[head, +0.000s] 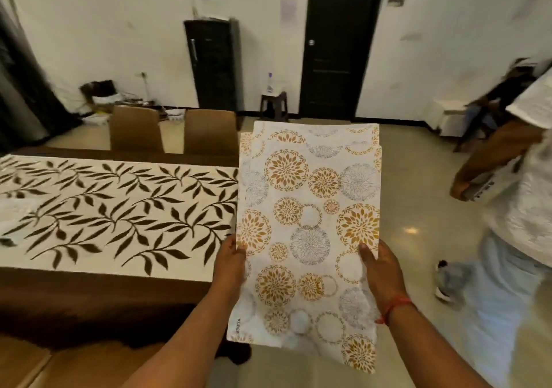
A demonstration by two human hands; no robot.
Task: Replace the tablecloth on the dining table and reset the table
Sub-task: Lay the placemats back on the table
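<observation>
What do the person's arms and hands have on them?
Both arms are bare, with no sleeves showing. The right wrist wears a red thread tied round it. The left hand and right hand wear no gloves, and no rings show on the fingers.

The dark wooden dining table [89, 295] carries a white runner-style tablecloth [119, 211] printed with dark leaf sprigs.

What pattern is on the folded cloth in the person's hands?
Round flower medallions in gold and grey on white, on the folded cloth, seen in the head view.
</observation>
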